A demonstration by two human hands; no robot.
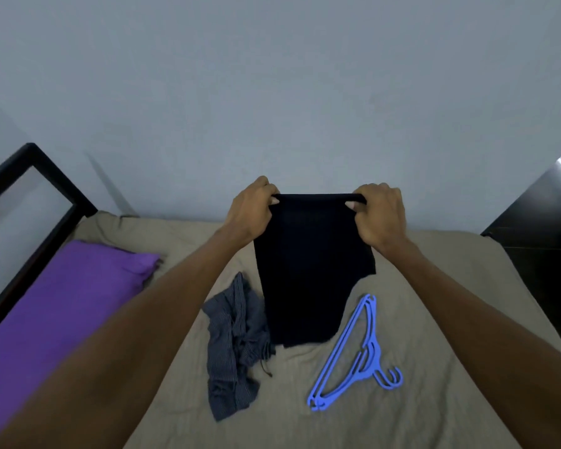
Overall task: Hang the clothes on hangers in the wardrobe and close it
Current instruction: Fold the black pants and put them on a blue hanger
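1. A pale grey-blue wall (272,76) fills the whole upper half of the frame.
2. A bed with a crumpled beige sheet (434,286) covers the lower half, running from the centre to the bottom edge.
3. A purple pillow (55,303) lies along the left side of the frame, on the sheet, just beside a dark bed frame (36,176) that rises at the upper left.
4. A dark piece of furniture (538,254) with a glossy top stands at the right edge; what it is cannot be told.
5. Two bare forearms reach from the bottom corners towards the centre of the frame.
6. A black garment (308,270) hangs in the centre, held up by its top edge, its lower end reaching down to the sheet between the other clothes and the hangers.
7. A grey striped garment (234,345) lies bunched on the sheet, lower centre, just left of the black one.
8. Blue plastic hangers (350,354), stacked together, lie lower right of centre on the sheet, hooks pointing to the right.
9. The left hand (250,212) has its fingers curled around the top left corner of the black garment, grasping it.
10. The right hand (379,215) grasps the top right corner the same way, fingers curled over the rolled edge.
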